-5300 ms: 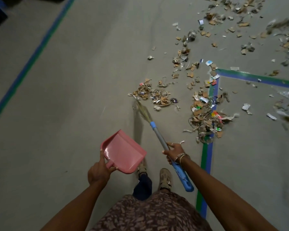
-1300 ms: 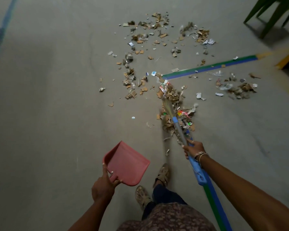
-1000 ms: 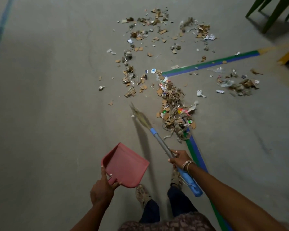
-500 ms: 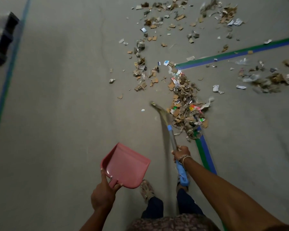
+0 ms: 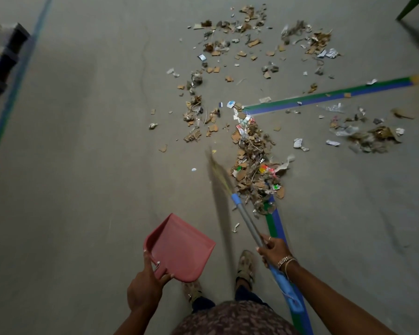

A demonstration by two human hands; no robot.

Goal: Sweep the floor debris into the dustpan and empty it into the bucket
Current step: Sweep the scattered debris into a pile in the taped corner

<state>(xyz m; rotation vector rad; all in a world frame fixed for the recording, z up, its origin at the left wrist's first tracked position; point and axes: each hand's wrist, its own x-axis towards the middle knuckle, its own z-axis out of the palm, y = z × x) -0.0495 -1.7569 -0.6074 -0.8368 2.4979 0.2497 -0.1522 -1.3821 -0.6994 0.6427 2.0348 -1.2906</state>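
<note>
Left hand [image 5: 145, 288]: fingers curled round the stub handle of the pink dustpan [image 5: 179, 247], thumb up against its rear wall. The pan shows nothing in it and looks to be carried off the floor, mouth facing forward. Just to its right is the broom [image 5: 248, 220], long axis slanting from the blue grip near our right hip up and leftward to the bristles, which are blurred. Right hand [image 5: 273, 250]: closed round the grey shaft just above the blue grip. The main debris pile [image 5: 254, 165] lies ahead of this hand and immediately right of the bristles. It is a long heap running away from us along the green and blue floor tape [image 5: 324, 96], near end by our feet. We judge the right hand the nearer one, since the dustpan sits left of the broom and short of the pile. Loose scraps [image 5: 196, 112] lie left of the heap and a smaller cluster [image 5: 370, 136] well to its right. The bucket is not in view. Against 1.3 s ago, the bristles have come out of the heap to its left side. Against 0.5 s ago, the shaft slants more, while the dustpan grip and the pile outline look unchanged.
</note>
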